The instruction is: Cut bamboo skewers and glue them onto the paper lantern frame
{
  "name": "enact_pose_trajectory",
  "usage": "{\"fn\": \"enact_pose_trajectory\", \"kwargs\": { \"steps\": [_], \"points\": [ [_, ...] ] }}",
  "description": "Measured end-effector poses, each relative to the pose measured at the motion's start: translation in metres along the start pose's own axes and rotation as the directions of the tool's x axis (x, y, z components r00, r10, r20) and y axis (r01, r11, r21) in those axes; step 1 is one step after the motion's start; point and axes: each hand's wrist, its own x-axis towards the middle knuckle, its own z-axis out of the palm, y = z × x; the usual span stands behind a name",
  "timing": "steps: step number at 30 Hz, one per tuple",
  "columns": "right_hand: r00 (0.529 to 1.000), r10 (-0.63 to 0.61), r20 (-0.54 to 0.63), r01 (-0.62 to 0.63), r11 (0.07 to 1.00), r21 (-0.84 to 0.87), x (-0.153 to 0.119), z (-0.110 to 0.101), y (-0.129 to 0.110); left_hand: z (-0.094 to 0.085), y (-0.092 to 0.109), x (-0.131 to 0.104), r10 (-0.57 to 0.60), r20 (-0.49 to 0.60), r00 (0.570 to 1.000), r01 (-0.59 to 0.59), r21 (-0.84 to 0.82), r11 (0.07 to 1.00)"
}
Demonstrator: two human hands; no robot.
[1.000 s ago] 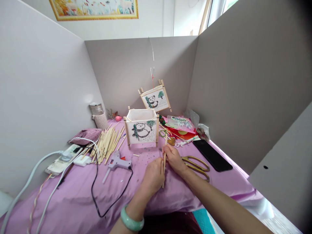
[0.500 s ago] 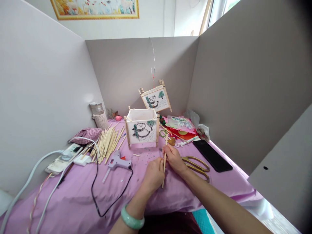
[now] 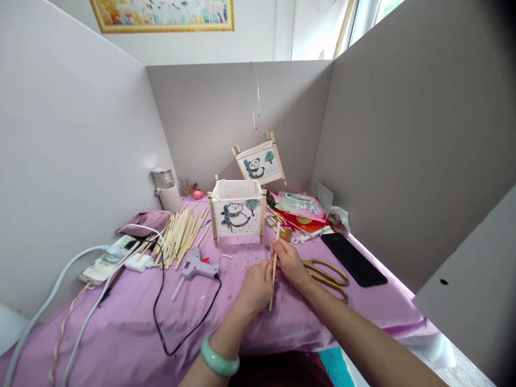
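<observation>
Between my two hands a thin wooden stick (image 3: 274, 269) is held nearly upright in the picture. My left hand (image 3: 256, 287), below a pale green bangle (image 3: 220, 359), is closed on its lower part. Higher up, my right hand (image 3: 288, 262) pinches the same stick. Gold-handled scissors (image 3: 328, 273) lie by my right wrist, their blades partly hidden. Just beyond my hands stands a white box lantern (image 3: 237, 217) with stick corner posts and a panda drawing. A similar panda lantern (image 3: 261, 164) hangs tilted from a wire behind it.
On the left lie a pile of wooden sticks (image 3: 179, 234), a lilac glue gun (image 3: 197, 266) with a looping black cord, and a power strip (image 3: 108, 260). A black phone (image 3: 355, 259) rests at the right. Grey partitions (image 3: 226, 118) enclose the purple tablecloth (image 3: 133, 317).
The whole view has shifted slightly, so things appear a little further right. Both hands keep their hold on the stick.
</observation>
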Motion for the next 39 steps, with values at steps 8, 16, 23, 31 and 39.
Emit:
{"fn": "enact_pose_trajectory", "kwargs": {
  "steps": [8,16,23,31,39],
  "points": [
    [1.000,0.006,0.030,-0.007,0.999,0.043,-0.002,0.002,-0.006,0.003,-0.005,0.003,-0.013,-0.021,1.000,0.010,-0.099,0.995],
    [0.999,0.003,-0.053,0.000,0.998,0.061,0.003,-0.002,-0.001,-0.001,-0.007,0.001,0.048,-0.065,0.997,-0.065,-0.306,0.950],
    [0.998,0.037,-0.049,-0.034,0.997,0.065,0.005,-0.003,-0.001,-0.004,-0.005,-0.005,0.254,-0.173,0.952,-0.263,-0.030,0.964],
    [0.991,0.133,-0.003,-0.132,0.987,0.096,0.007,0.002,0.003,0.003,-0.010,-0.007,0.357,-0.177,0.917,-0.300,0.285,0.910],
    [0.982,0.179,0.055,-0.185,0.975,0.123,0.003,0.005,0.002,0.005,-0.003,-0.006,0.226,-0.107,0.968,-0.162,0.422,0.892]
  ]
}}
